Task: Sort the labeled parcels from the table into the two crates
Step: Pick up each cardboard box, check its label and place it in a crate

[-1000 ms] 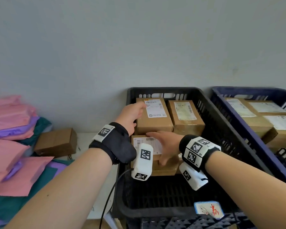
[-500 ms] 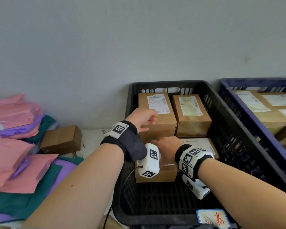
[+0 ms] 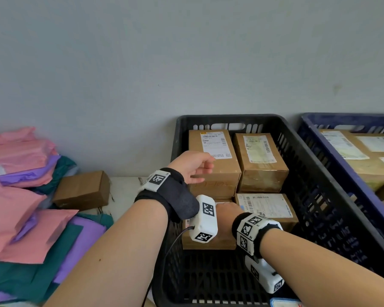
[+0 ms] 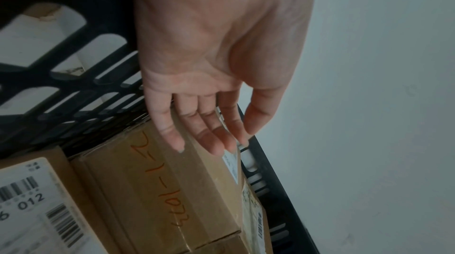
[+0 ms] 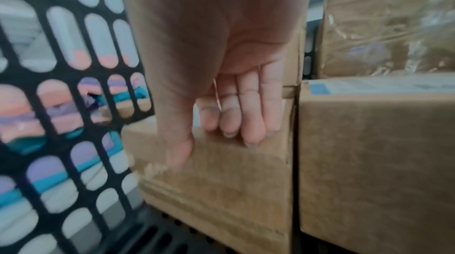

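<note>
The black crate (image 3: 231,118) holds several labelled brown parcels. My left hand (image 3: 193,166) (image 4: 209,122) hovers with relaxed fingers over the near top edge of the back left parcel (image 3: 226,171) (image 4: 160,190), which has orange handwriting on its side. My right hand (image 3: 227,210) (image 5: 221,118) is partly hidden behind the left wrist camera. It rests on the front left parcel (image 3: 208,243) (image 5: 216,180), with loosely bent fingers on the top front edge and the thumb against the front face. A labelled parcel (image 3: 266,207) (image 5: 369,161) sits right beside it.
A blue crate (image 3: 341,117) with labelled parcels stands to the right of the black one. On the table at the left lie a plain brown box (image 3: 82,189) and a pile of pink, purple and teal mailer bags (image 3: 16,207). A grey wall rises behind.
My left hand has drawn back from the back left parcel's label to its near edge. My right hand has slid from flat on the front parcel toward its near edge. The front right parcel now shows.
</note>
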`<state>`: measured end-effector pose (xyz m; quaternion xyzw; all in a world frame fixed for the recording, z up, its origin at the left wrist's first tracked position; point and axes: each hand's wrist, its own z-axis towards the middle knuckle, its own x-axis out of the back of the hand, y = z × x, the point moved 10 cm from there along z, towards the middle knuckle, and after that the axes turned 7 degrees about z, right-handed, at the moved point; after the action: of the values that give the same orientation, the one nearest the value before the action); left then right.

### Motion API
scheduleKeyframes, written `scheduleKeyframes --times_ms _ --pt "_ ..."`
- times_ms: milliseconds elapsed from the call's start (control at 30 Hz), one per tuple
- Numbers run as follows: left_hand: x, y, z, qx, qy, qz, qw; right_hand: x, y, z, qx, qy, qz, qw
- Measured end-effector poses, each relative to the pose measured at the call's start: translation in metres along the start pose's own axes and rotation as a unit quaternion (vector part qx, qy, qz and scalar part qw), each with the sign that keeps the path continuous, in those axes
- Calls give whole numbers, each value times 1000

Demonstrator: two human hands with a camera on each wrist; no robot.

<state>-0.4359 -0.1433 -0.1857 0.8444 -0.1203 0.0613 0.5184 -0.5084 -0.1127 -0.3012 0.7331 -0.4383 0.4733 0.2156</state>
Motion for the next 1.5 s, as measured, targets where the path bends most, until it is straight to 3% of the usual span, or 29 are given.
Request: scheduleKeyframes --times_ms 133,233,400,567,667,767,867,1000,1133,1267,1367,1500 --pt "-1 0 -2 -3 -3 -4 1000 13 17 -9 -19 -12 150 988" --pt "-1 1 -2 -7 0 -10 1000 34 38 -20 -37 22 307 951" --pt "1 3 -2 -17 10 -22 1000 62 57 -25 -21 66 434 898" --pt "3 9 -7 -34 23 -64 997 92 61 -36 12 125 542 831" --pt "14 23 -16 -68 31 -166 983 117 62 -50 30 181 587 789" --pt "45 44 -32 -106 36 -263 958 151 58 -71 50 261 628 732" --pt "94 54 -47 -142 72 -245 956 183 35 -81 66 312 652 688" --pt "167 29 -56 -131 144 -209 958 224 -28 -70 108 314 654 679" --pt "240 -6 -61 -117 201 -196 953 252 -98 -36 134 282 645 697" --pt "317 -37 -68 -118 261 -173 942 256 -159 18 108 247 644 716" --pt "371 -58 -73 -123 313 -139 931 242 -196 63 77 204 678 703" --pt "421 -86 -66 -115 331 -126 928 210 -235 115 21 157 709 687"
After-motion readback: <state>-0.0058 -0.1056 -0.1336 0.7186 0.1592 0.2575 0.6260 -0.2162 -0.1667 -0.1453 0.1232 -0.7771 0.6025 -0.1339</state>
